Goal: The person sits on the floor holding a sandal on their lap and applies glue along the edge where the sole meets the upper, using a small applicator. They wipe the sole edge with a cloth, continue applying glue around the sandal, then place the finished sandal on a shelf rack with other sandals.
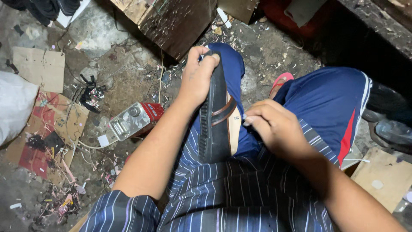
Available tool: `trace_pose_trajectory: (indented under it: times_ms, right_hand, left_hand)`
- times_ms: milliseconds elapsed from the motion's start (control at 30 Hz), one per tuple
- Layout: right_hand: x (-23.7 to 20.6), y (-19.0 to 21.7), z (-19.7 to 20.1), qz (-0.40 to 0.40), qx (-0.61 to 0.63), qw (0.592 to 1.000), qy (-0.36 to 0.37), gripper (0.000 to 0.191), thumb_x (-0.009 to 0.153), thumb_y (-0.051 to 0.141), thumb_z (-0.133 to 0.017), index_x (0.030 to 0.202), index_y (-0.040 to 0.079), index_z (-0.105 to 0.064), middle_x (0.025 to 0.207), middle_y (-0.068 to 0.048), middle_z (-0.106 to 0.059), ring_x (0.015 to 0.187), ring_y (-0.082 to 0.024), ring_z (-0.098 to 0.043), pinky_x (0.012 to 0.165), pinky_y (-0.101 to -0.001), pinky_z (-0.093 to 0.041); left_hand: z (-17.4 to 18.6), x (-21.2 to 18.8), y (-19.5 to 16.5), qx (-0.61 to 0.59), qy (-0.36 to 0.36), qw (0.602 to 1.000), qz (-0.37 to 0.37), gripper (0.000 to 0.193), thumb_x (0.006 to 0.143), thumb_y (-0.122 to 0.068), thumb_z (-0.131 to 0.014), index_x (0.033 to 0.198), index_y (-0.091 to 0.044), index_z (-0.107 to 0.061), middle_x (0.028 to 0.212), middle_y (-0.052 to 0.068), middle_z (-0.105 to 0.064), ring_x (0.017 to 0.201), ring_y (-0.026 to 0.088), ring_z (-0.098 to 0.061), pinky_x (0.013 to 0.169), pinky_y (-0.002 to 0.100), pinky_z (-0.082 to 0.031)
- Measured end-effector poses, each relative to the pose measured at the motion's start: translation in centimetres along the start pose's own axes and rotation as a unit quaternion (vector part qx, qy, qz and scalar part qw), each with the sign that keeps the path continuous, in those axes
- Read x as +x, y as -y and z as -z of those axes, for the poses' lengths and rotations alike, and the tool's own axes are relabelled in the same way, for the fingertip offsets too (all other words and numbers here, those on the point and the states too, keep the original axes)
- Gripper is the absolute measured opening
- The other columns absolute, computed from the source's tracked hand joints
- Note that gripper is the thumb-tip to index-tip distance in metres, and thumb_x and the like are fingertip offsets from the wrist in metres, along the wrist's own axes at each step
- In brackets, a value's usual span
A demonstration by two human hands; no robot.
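Left hand [198,75] grips black shoe [219,116] at 12 o'clock; right hand [274,126] pinches its tan insole edge [234,129].
Shoe looks light, sole stiff, rubbery; best held at toe and heel.

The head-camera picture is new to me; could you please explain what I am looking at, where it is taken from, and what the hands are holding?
There is no machine here. The single picture comes from a camera worn on a person's head, looking down over their lap at their own two bare hands. The left hand grips the upper end of a shoe, seen on edge with its black ridged sole toward that hand, its tan inside and brown straps toward the other. The right hand pinches at the shoe's tan side. The shoe rests on the person's knee, on blue shorts. Below lies a rough dirty floor with cardboard pieces, scraps, and a small metal and red device with a white cord.
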State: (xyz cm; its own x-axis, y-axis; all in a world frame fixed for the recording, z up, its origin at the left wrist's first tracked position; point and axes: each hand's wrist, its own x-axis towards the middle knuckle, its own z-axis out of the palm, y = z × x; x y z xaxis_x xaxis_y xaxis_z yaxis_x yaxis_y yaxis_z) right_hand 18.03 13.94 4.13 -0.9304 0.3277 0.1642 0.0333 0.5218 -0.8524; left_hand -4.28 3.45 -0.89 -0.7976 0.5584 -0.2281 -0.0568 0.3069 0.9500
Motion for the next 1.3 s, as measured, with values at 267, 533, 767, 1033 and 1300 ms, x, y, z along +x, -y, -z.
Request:
trace_pose_trajectory:
  times_ms: [267, 533, 767, 1033, 1300]
  right_hand:
    - [3.6, 2.3, -1.5, 0.186, -0.06, 0.98, 0.026, 0.01, 0.087, 0.009, -0.073, 0.096, 0.009, -0.069, 0.093, -0.008, -0.063, 0.091, -0.029, -0.064, 0.081, -0.0419, -0.049]
    - [3.5, -0.3, 0.8, 0.051, -0.167, 0.985, 0.018, 0.008, 0.087, 0.013, -0.077, 0.091, 0.01, -0.071, 0.092, -0.007, -0.068, 0.088, -0.03, -0.066, 0.077, -0.0411, -0.048]
    - [3.2, 1.5, -1.3, 0.162, -0.034, 0.986, 0.008, 0.006, 0.09, 0.013, -0.072, 0.096, 0.011, -0.072, 0.097, -0.005, -0.071, 0.093, -0.027, -0.069, 0.085, -0.0399, -0.05]
    - [2.1, -3.6, -0.5, -0.034, 0.022, 0.997, -0.065, 0.005, 0.097, 0.008, -0.067, 0.098, 0.004, -0.065, 0.096, -0.008, -0.067, 0.089, -0.02, -0.064, 0.081, -0.0324, -0.05]
    - [0.1, -3.4, -1.1, -0.158, 0.134, 0.976, -0.071, 0.013, 0.094, 0.01, -0.068, 0.105, 0.003, -0.07, 0.091, -0.002, -0.07, 0.079, -0.008, -0.062, 0.073, -0.0253, -0.051]
  left_hand:
    - [-1.2, -0.2, -1.0, 0.116, -0.024, 0.993, -0.02, 0.044, 0.088, -0.043, -0.065, 0.115, -0.01, -0.054, 0.096, 0.016, -0.072, 0.09, 0.029, -0.071, 0.084, 0.041, -0.053]
    - [-0.3, -0.3, -1.1, 0.071, -0.032, 0.997, -0.011, 0.044, 0.088, -0.04, -0.064, 0.117, -0.01, -0.054, 0.096, 0.016, -0.072, 0.09, 0.027, -0.072, 0.083, 0.039, -0.055]
    - [-0.6, -0.2, -1.1, 0.019, -0.012, 0.999, 0.042, 0.042, 0.086, -0.037, -0.064, 0.117, -0.01, -0.054, 0.087, 0.012, -0.069, 0.078, 0.02, -0.068, 0.071, 0.036, -0.055]
    - [0.6, -0.8, 1.1, -0.204, -0.075, 0.975, 0.034, 0.035, 0.091, -0.029, -0.056, 0.117, -0.006, -0.056, 0.093, 0.006, -0.059, 0.081, 0.016, -0.059, 0.074, 0.031, -0.051]
    - [-1.3, -1.6, 0.8, -0.08, -0.164, 0.983, 0.0, 0.038, 0.093, -0.031, -0.062, 0.119, -0.005, -0.053, 0.099, 0.008, -0.063, 0.09, 0.017, -0.06, 0.083, 0.033, -0.05]
